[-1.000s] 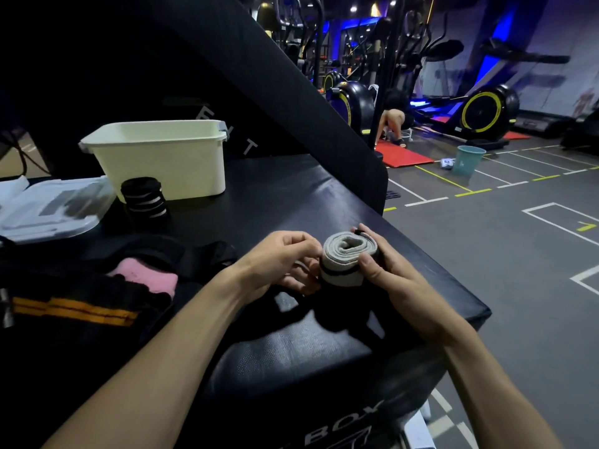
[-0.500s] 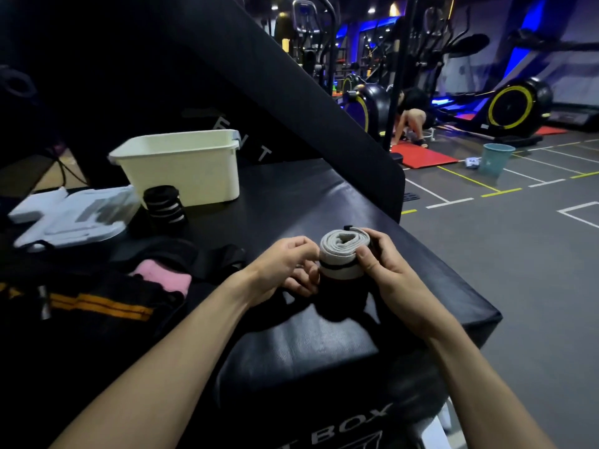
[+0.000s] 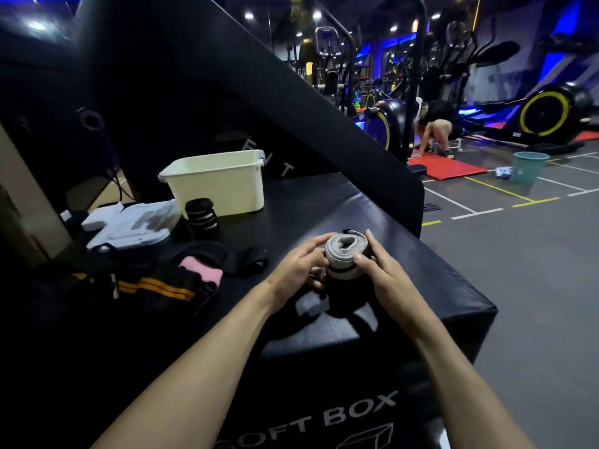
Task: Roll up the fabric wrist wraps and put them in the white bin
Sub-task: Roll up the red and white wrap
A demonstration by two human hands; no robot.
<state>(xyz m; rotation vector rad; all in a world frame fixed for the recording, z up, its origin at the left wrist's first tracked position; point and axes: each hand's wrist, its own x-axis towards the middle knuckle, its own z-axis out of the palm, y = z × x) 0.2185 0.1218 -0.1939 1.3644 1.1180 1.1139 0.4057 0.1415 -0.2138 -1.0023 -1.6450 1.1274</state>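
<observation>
my left hand (image 3: pixel 296 270) and right hand (image 3: pixel 377 270) curl their fingers around the grey wrist wrap (image 3: pixel 345 257), 1 on each side, clamped so the coil can't spring loose. it stands upright on the black soft box (image 3: pixel 324 202), long axis vertical, spiral end facing up at me. the white bin (image 3: pixel 220 186) sits well apart, beyond a rolled black wrap (image 3: pixel 201 213).

Gym: exercise bikes (image 3: pixel 544 115), floor mat (image 3: pixel 447 168)

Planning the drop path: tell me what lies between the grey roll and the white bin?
Head view: only bare black box top between grey roll and white bin.
</observation>
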